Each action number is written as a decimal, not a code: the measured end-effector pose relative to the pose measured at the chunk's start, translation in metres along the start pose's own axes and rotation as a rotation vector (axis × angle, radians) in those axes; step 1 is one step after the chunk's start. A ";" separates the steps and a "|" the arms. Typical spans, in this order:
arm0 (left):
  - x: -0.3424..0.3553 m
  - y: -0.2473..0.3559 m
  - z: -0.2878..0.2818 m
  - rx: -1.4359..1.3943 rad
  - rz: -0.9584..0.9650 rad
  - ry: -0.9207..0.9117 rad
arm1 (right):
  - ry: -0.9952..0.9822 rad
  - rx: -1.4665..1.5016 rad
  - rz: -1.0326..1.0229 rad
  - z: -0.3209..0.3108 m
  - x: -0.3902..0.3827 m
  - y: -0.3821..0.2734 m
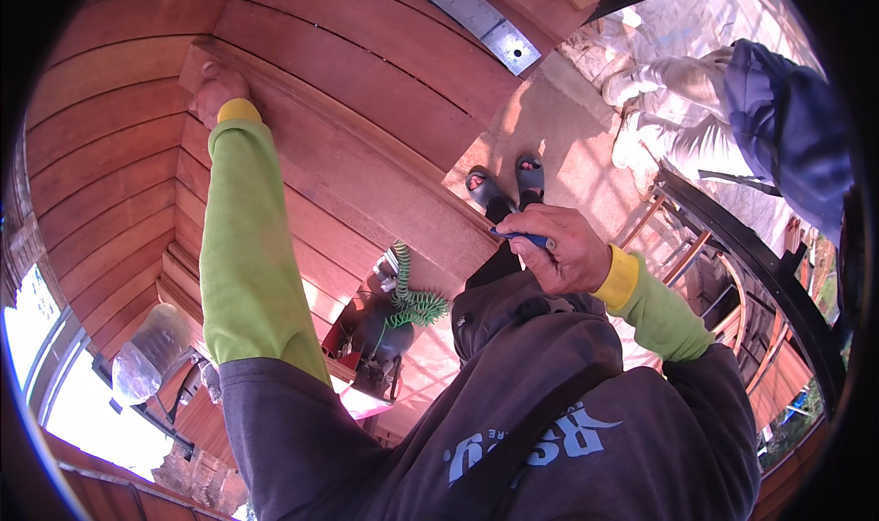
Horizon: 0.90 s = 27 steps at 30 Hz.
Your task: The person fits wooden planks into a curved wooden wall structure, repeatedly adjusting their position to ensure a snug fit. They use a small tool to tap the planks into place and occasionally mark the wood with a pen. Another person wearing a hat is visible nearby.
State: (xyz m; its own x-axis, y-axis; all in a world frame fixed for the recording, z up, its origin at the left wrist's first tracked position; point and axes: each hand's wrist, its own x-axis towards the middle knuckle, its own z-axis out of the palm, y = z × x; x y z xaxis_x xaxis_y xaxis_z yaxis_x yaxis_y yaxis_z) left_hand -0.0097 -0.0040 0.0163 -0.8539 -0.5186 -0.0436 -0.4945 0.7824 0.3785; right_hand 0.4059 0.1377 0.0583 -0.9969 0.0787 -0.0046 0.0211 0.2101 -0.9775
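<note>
Blue pen-like tool (518,236) is pinched by thumb and fingers of right hand (566,251), near one end of plank (357,175). Far end is covered by left hand (220,89) (finger closure can't be told). Plank should be held steady, tool guided lightly.

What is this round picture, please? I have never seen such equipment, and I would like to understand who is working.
There is no robot here: these are a person's two bare hands. A wide fisheye camera on the person's head looks down, so straight edges bend near the rim and the person's own body shows below.

The left hand is on the far end of a long wooden board, among reddish planks. The right hand holds a slim blue tool, perhaps a pen; I cannot be sure. A metal ruler lies on the planks. Another person is at the right.
</note>
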 end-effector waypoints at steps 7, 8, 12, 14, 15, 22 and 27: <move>0.003 -0.008 0.010 0.030 -0.010 0.088 | -0.030 -0.134 -0.115 0.014 0.022 0.006; 0.008 -0.013 0.012 0.043 -0.013 0.104 | -0.029 -0.145 -0.148 0.018 0.037 0.007; -0.004 -0.003 0.013 0.082 0.004 0.062 | 0.065 -0.106 -0.256 0.045 0.140 0.026; -0.009 -0.003 0.003 0.078 -0.002 0.040 | 0.098 -0.113 -0.329 0.060 0.206 0.029; -0.010 -0.002 0.002 0.075 -0.004 0.035 | 0.097 -0.132 -0.348 0.065 0.237 0.032; -0.010 -0.005 0.001 0.086 0.052 0.013 | 0.085 -0.264 -0.382 0.081 0.389 0.042; -0.006 -0.008 0.002 0.087 0.053 0.020 | 0.079 -0.258 -0.369 0.088 0.420 0.043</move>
State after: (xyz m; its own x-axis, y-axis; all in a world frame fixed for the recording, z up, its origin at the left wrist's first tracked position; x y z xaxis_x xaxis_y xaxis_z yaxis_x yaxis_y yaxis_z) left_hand -0.0011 -0.0066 0.0120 -0.8763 -0.4818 -0.0067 -0.4616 0.8354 0.2984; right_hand -0.0182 0.0943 -0.0040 -0.9327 0.0251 0.3598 -0.3060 0.4728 -0.8263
